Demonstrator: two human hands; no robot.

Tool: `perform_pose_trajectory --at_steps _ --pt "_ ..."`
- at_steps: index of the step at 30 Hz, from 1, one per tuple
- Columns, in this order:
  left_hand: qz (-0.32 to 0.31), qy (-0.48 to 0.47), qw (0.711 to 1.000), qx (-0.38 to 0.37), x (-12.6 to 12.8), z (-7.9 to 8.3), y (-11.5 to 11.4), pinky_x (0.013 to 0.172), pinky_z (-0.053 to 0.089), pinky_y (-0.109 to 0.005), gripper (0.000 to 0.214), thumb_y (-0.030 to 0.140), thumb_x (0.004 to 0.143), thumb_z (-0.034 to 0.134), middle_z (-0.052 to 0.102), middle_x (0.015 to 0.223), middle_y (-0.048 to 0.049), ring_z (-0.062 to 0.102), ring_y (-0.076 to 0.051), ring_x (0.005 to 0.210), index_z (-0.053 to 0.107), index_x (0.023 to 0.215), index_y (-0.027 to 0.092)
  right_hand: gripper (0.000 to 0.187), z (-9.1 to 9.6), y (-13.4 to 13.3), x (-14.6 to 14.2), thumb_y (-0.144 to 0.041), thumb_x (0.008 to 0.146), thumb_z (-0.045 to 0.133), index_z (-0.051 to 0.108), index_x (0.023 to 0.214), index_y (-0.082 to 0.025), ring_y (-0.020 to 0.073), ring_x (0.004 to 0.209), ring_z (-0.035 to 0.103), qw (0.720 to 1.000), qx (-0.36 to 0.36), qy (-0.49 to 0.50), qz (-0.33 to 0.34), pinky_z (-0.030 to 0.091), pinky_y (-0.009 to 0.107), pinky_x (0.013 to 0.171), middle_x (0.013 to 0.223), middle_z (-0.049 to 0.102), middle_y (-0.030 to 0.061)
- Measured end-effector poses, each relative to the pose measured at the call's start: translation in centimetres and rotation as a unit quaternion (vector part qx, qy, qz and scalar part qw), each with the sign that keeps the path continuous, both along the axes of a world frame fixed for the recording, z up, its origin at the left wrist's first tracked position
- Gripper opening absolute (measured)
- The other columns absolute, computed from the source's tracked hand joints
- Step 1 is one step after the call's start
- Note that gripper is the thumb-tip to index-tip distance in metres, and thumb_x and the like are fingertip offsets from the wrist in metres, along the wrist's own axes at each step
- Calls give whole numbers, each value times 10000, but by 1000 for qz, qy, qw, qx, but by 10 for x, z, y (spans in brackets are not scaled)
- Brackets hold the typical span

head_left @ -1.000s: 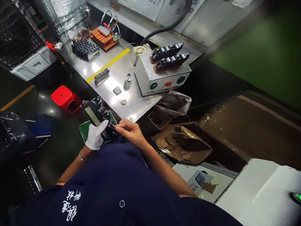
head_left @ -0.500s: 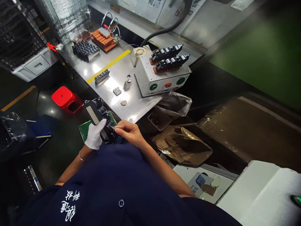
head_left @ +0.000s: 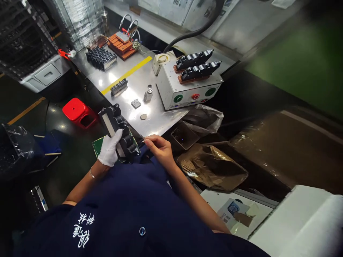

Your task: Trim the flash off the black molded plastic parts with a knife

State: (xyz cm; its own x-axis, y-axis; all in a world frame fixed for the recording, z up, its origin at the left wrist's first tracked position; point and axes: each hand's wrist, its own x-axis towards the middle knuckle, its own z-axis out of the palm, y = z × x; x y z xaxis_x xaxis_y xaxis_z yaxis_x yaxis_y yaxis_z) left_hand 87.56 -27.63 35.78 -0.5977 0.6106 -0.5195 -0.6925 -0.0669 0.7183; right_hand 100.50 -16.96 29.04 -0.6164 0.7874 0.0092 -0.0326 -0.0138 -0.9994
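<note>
My left hand (head_left: pixel 109 150), in a white glove, is closed round a long black ribbed part (head_left: pixel 119 132) with a pale strip along one side, held tilted over my lap. My bare right hand (head_left: pixel 160 148) is a short way to the right of the part, fingers pinched on a small thin metal piece (head_left: pixel 143 140) that I cannot name. A green board (head_left: pixel 98 145) shows under the black part.
A steel bench (head_left: pixel 158 121) carries a white control box (head_left: pixel 187 91) with green and red buttons and two black parts on top, a small bottle (head_left: pixel 148 95), several black parts and an orange fixture (head_left: pixel 122 42). A red stool (head_left: pixel 76 110) stands left; crumpled brown bags (head_left: pixel 214 167) lie right.
My right hand has drawn away to the right from the black part, pinching the thin piece. My left hand tilted the part slightly upward.
</note>
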Motion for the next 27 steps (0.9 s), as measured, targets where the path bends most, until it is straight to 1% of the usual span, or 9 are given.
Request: perform_pose_trajectory --at_steps 4,7,10,13,16,18,22,25,27 --pt "-51 -67 996 13 -3 -8 2 804 592 -386 531 514 664 785 742 840 -60 724 -261 866 670 1046 163 156 24 -4 -1 -368 821 682 723 816 -217 159 728 602 990 77 64 101 472 306 639 774 661 44" --pt "-73 -88 993 16 -2 -13 1 818 589 -375 524 514 696 763 750 902 -66 718 -268 914 669 1072 162 175 31 -2 -1 -376 824 679 723 806 -207 149 686 584 986 73 54 143 454 300 607 743 648 38" --pt "-85 -102 991 11 1 -13 1 817 586 -373 529 529 690 762 750 883 -56 712 -291 928 677 1057 157 249 28 0 2 -438 818 672 723 798 -194 145 667 578 985 51 22 166 448 294 593 743 662 39" --pt "-86 -107 990 10 3 -10 -1 812 587 -380 525 533 646 793 747 839 -47 714 -301 912 689 1006 167 326 15 -2 2 -509 794 671 722 796 -188 141 640 570 991 24 -16 132 443 286 576 738 683 41" --pt "-86 -116 989 18 4 -10 -3 802 592 -394 542 562 640 784 744 834 -60 723 -287 881 684 996 165 392 -2 -4 1 -579 745 678 689 724 -187 138 598 545 999 4 -45 6 439 284 563 664 652 23" --pt "-88 -126 988 22 3 -10 -2 800 593 -399 536 569 686 748 745 872 -85 725 -275 875 677 1017 154 411 -8 -4 3 -604 747 653 665 715 -195 133 576 527 998 -11 -48 -40 435 281 550 634 617 7" --pt "-51 -144 988 36 -1 -12 7 789 599 -380 402 502 758 714 743 850 -76 728 -249 846 684 958 155 346 3 -6 11 -553 770 660 682 851 -217 124 571 498 998 14 -40 35 411 271 538 681 601 -2" --pt "6 -124 991 47 -2 -16 12 799 601 -352 275 427 784 713 743 834 -39 726 -221 854 691 910 184 318 19 -8 13 -509 813 634 660 734 -203 130 584 497 991 71 -47 101 398 282 563 640 583 3" --pt "5 -133 991 34 -1 -19 12 812 603 -349 237 394 785 719 746 851 -31 723 -220 882 698 907 193 364 26 -6 11 -512 850 585 623 675 -194 127 581 486 989 83 -52 111 392 281 569 612 557 1"
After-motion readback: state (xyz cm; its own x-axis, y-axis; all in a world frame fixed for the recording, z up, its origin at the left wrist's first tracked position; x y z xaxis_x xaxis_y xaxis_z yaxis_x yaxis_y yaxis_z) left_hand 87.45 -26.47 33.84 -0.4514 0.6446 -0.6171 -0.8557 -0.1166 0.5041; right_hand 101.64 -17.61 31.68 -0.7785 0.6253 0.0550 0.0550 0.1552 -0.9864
